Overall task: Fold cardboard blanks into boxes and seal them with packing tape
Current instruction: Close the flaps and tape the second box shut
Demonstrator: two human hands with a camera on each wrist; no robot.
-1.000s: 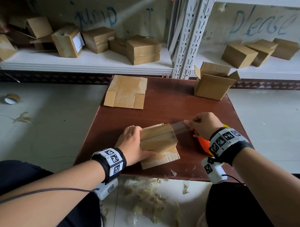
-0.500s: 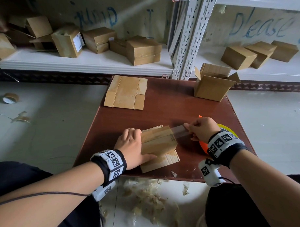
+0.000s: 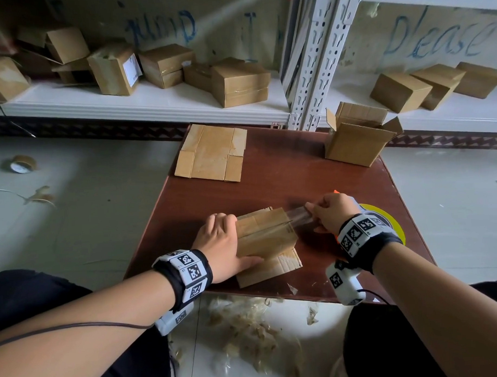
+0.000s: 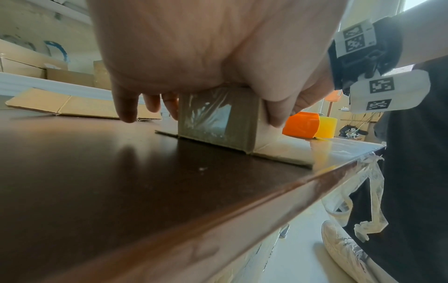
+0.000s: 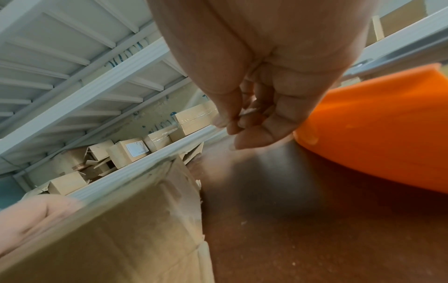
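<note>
A small cardboard box stands on the brown table near its front edge, with bottom flaps splayed flat on the wood. My left hand grips the box's left end, thumb along the near side; the left wrist view shows clear tape stuck on that end. A strip of clear tape runs from the box top out to the right. My right hand pinches its free end between thumb and fingers. The orange and yellow tape dispenser lies under my right wrist.
A flat cardboard blank lies at the table's far left. An open-topped box stands at the far right corner. White shelves behind hold several boxes. A tape roll and scraps lie on the floor.
My right hand has shifted slightly left and down with the tape, so the free strip looks shorter. My left hand stays on the box.
</note>
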